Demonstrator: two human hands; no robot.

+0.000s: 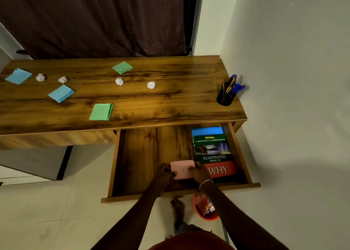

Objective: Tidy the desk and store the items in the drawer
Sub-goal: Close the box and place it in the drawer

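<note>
The wooden drawer (144,151) under the desk's right half is pulled wide open. A green and red book (214,155) lies at its right side on top of a blue book (207,131). Both hands hold a small pink box (182,169) low inside the drawer, just left of the books. My left hand (163,174) grips its left edge and my right hand (198,173) its right edge. On the desk (170,106) lie two blue paper pads (18,76) (61,93), two green pads (122,67) (101,112) and several crumpled white paper balls (119,81).
A black pen holder (225,96) full of blue pens stands at the desk's right end by the wall. An orange bin (205,208) with wrappers sits on the floor under the drawer front, beside my bare foot (178,208). A dark curtain hangs behind the desk.
</note>
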